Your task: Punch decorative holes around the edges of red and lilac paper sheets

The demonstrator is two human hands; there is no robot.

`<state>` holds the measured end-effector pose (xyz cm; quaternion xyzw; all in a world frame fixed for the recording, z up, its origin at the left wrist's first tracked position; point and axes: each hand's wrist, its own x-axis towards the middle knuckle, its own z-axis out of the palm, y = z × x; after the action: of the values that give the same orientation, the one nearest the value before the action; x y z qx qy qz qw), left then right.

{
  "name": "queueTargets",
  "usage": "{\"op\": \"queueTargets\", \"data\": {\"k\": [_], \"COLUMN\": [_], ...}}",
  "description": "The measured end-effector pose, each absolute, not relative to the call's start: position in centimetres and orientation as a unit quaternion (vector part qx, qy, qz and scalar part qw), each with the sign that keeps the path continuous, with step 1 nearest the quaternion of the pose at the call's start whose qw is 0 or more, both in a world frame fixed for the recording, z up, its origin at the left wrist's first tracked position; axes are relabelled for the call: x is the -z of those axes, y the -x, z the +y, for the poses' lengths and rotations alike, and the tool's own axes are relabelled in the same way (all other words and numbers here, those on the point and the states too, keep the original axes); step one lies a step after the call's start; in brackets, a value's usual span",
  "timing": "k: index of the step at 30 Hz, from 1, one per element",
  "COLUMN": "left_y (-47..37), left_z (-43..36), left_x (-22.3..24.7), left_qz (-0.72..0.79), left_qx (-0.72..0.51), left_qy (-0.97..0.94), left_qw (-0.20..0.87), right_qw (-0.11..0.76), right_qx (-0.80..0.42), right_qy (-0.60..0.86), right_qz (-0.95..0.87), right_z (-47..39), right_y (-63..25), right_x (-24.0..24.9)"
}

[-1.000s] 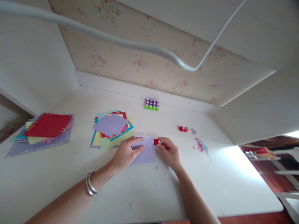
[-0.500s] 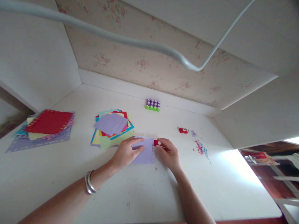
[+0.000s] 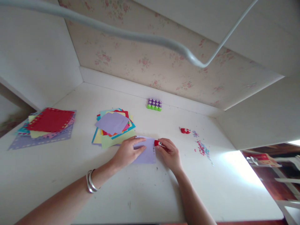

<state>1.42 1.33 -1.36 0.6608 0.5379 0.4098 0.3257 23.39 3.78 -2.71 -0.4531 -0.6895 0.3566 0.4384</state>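
A sheet of lilac paper point(image 3: 148, 154) lies on the white table with a row of small punched holes down its right edge. My left hand point(image 3: 127, 151) rests on its left part, fingers stretched out flat and thumb apart. At the upper right edge of the sheet, my right hand point(image 3: 170, 155) is closed around a small red craft punch point(image 3: 156, 143) with a white button. The punch sits at the paper's edge; my fingers hide part of it. Two more red craft punches point(image 3: 185, 131) stand together farther back on the right.
Left of the sheet is a pile of coloured paper point(image 3: 112, 122). Punched sheets, a red one point(image 3: 51, 119) on top, lie at the far left. Purple and green punches point(image 3: 154, 104) stand near the back wall. Paper confetti point(image 3: 202, 148) is scattered at the right. A pale cable point(image 3: 150, 37) crosses overhead.
The view has shifted slightly. Both hands keep nearly the same places on the lilac paper, and the red craft punch stays at its right edge.
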Motion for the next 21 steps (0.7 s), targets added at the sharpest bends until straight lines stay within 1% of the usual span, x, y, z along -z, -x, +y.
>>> {"op": "queueTargets", "data": {"k": [10, 16, 21], "left_y": [-1.46, -1.56, -1.61], "left_z": [1.28, 1.39, 1.5], "left_x": [1.36, 1.46, 1.6], "left_qz": [0.537, 0.526, 0.526], "left_qx": [-0.406, -0.401, -0.392], "left_qy": [-0.666, -0.673, -0.674], "left_qw": [0.321, 0.332, 0.34], "right_qw": [0.396, 0.384, 0.38], "right_qx": [-0.289, -0.318, -0.316], "right_qy": [0.49, 0.475, 0.474], "right_qz": [-0.721, -0.725, -0.729], "right_z": [3.77, 3.67, 3.69], "right_y": [-23.57, -23.37, -23.33], "right_x": [2.13, 2.05, 2.17]}}
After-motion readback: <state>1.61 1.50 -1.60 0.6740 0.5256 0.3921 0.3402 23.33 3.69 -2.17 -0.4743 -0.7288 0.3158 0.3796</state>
